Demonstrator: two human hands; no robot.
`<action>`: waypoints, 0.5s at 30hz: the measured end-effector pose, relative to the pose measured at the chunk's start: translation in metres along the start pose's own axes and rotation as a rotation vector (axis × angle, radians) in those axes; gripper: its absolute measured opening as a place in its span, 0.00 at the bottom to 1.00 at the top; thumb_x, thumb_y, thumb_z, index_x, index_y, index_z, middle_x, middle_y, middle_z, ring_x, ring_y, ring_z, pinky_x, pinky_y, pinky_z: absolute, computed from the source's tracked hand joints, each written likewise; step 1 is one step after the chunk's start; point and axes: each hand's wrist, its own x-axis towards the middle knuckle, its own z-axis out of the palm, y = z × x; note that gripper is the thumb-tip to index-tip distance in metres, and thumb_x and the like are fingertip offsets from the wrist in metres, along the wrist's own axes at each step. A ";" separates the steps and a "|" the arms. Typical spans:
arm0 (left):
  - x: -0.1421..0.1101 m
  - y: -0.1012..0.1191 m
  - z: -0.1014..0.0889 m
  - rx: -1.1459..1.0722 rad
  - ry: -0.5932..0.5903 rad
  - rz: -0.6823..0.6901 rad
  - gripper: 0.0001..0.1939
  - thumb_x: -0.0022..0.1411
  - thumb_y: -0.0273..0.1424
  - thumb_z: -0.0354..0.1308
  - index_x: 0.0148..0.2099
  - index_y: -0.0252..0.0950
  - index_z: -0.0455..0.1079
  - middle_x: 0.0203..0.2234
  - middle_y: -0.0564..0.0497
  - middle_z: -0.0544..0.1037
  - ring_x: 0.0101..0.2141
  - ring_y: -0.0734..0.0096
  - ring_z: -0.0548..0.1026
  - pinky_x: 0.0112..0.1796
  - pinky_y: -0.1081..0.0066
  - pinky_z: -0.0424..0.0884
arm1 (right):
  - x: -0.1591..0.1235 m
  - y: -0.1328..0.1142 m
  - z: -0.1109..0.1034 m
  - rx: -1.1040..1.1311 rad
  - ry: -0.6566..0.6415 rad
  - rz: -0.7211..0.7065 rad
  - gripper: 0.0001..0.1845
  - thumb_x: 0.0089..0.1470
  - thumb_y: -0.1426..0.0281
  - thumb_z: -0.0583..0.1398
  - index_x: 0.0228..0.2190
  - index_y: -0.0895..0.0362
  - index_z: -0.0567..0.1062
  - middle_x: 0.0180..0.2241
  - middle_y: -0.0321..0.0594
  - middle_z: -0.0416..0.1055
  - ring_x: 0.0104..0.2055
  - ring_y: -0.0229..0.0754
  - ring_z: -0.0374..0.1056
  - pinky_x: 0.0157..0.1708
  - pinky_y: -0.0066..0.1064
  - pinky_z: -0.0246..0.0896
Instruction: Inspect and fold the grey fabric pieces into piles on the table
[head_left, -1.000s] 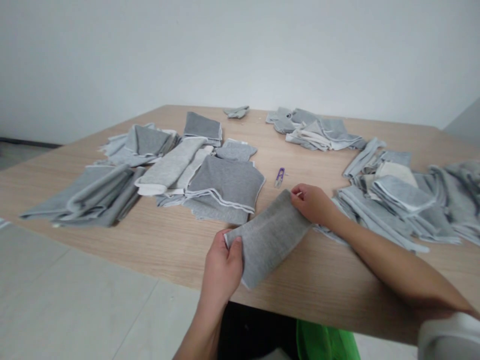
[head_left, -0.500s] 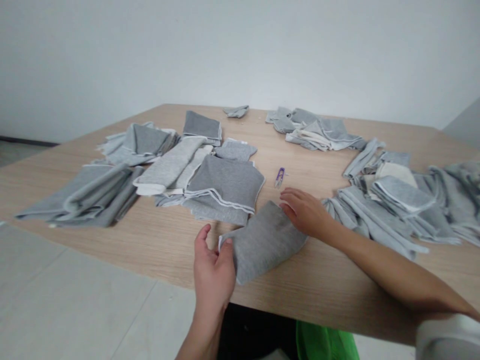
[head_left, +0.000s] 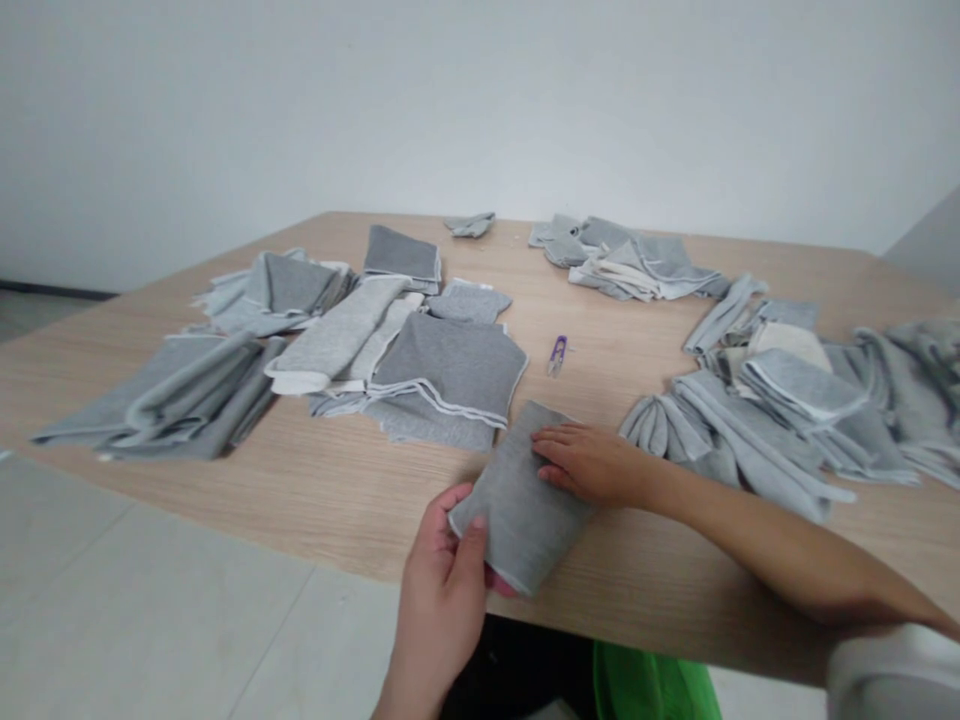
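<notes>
A gray cloth is lying over the tabletop at the lower centre of the frame. The left hand is gripping its left edge, thumb on top; the right hand is resting open across it. Purple scissors are lying beyond, near the frame's middle.

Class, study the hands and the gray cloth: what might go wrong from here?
The gray cloth, in the left hand near the front edge of the table, might slip off.
Its far corner lies close to the gray stack, so shifting it could disturb that pile.
The right hand, lying on the cloth, might knock the purple snips if it sweeps forward.
</notes>
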 end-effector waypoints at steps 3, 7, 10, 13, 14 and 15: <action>-0.016 -0.001 0.006 0.000 -0.056 -0.059 0.32 0.62 0.45 0.57 0.63 0.37 0.54 0.20 0.57 0.75 0.16 0.68 0.73 0.19 0.72 0.69 | 0.000 0.000 0.001 0.004 0.001 -0.008 0.18 0.66 0.66 0.53 0.49 0.63 0.73 0.55 0.57 0.70 0.57 0.51 0.68 0.57 0.48 0.61; -0.035 0.001 0.014 -0.022 -0.006 -0.077 0.39 0.62 0.43 0.57 0.69 0.38 0.44 0.19 0.57 0.75 0.16 0.68 0.74 0.21 0.71 0.71 | -0.001 -0.005 0.000 0.008 -0.032 -0.032 0.21 0.66 0.65 0.51 0.53 0.65 0.71 0.58 0.56 0.67 0.60 0.52 0.64 0.60 0.48 0.58; -0.047 0.001 0.016 0.008 -0.005 -0.110 0.34 0.64 0.43 0.55 0.67 0.37 0.51 0.19 0.57 0.75 0.17 0.69 0.74 0.21 0.72 0.71 | 0.000 -0.009 0.002 0.060 -0.045 -0.054 0.23 0.67 0.63 0.50 0.53 0.66 0.71 0.59 0.57 0.65 0.62 0.52 0.61 0.62 0.46 0.55; -0.054 -0.004 0.014 0.108 -0.104 -0.095 0.26 0.63 0.45 0.54 0.57 0.34 0.65 0.20 0.52 0.78 0.21 0.69 0.76 0.26 0.73 0.71 | 0.000 -0.012 0.006 0.182 -0.043 -0.068 0.22 0.66 0.62 0.50 0.53 0.63 0.71 0.61 0.55 0.64 0.65 0.51 0.58 0.64 0.49 0.51; -0.055 -0.007 0.012 0.141 -0.151 -0.084 0.23 0.62 0.45 0.54 0.53 0.34 0.68 0.20 0.51 0.79 0.22 0.69 0.76 0.26 0.73 0.70 | 0.000 -0.012 0.008 0.240 -0.043 -0.078 0.21 0.66 0.62 0.51 0.53 0.61 0.71 0.60 0.53 0.64 0.65 0.50 0.57 0.64 0.50 0.50; -0.056 -0.009 0.010 0.171 -0.204 -0.072 0.21 0.62 0.45 0.54 0.50 0.35 0.70 0.21 0.50 0.79 0.23 0.69 0.76 0.26 0.74 0.69 | 0.000 -0.013 0.008 0.300 -0.044 -0.091 0.21 0.66 0.63 0.51 0.54 0.59 0.71 0.60 0.51 0.66 0.65 0.48 0.58 0.65 0.50 0.49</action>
